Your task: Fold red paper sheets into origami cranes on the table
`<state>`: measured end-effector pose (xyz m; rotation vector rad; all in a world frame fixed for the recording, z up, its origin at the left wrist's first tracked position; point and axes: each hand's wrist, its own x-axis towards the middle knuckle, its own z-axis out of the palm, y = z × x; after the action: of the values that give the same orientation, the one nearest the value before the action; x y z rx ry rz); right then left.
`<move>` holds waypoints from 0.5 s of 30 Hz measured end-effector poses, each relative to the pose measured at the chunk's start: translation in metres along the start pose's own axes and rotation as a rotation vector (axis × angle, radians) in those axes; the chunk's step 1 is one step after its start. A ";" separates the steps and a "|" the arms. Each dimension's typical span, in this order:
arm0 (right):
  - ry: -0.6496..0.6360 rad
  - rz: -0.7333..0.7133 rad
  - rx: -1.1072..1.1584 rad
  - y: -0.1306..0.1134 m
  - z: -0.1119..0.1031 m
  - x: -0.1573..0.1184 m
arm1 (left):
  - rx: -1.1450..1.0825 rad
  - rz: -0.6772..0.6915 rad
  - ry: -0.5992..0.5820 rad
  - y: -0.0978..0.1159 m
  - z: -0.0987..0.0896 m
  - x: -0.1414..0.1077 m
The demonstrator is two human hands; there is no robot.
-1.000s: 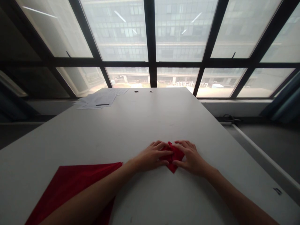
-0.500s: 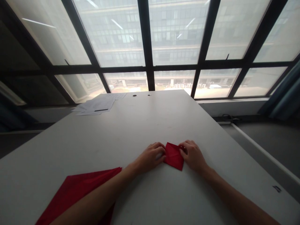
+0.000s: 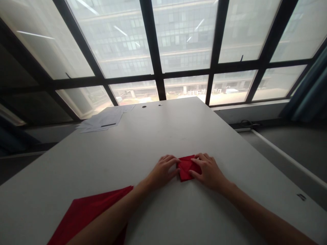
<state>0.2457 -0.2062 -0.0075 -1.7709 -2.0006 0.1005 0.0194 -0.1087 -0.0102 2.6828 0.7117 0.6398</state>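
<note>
Windows (image 3: 186, 37) rise beyond the white table (image 3: 153, 139) where left hand (image 3: 161, 172) and right hand (image 3: 209, 172), grip pinching, hold a folded red square (image 3: 185, 168).

I can read no words, brands or numbers from here. The loose white sheets of paper (image 3: 108, 117) at the far left of the long white table (image 3: 153, 139) are too faint and blurred for me to tell whether they carry print. Near the table's right edge there's a small dark mark (image 3: 301, 197), perhaps a label, but it is too small to make out.
</note>
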 end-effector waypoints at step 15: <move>-0.031 -0.085 0.072 0.008 0.009 0.004 | 0.019 -0.139 0.079 -0.011 0.003 0.002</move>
<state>0.2494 -0.1993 -0.0169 -1.6471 -2.0645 0.1713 0.0178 -0.0992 -0.0166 2.6083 0.9205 0.7089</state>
